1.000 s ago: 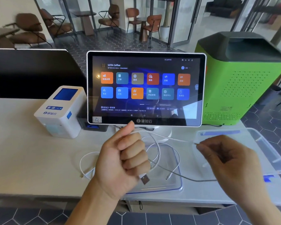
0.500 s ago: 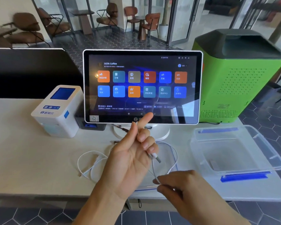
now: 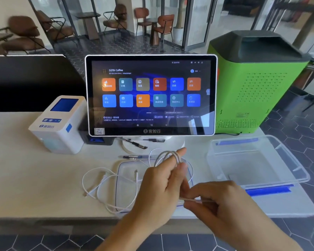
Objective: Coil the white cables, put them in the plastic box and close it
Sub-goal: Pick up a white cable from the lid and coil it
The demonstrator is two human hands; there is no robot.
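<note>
My left hand [image 3: 161, 189] is raised over the table with a white cable [image 3: 168, 154] wound in loops around its fingers. The free end of that cable is pinched in my right hand [image 3: 225, 207], just right of and below the left hand. A second white cable [image 3: 98, 185] lies loose on the table to the left, partly over the flat clear lid [image 3: 123, 178] under my hands. At the right stands the clear plastic box [image 3: 214, 160], open, with a blue clip [image 3: 268, 191] along its front.
A touchscreen terminal [image 3: 150, 95] stands behind the hands, with pens [image 3: 134, 144] at its base. A white receipt printer [image 3: 58, 124] sits at the left, and a green machine [image 3: 257, 84] behind the box. The table's front edge [image 3: 62, 217] runs below my hands.
My right hand came in from the right to just below my left hand, bringing the cable's end with it. More cable is now looped over my left fingers.
</note>
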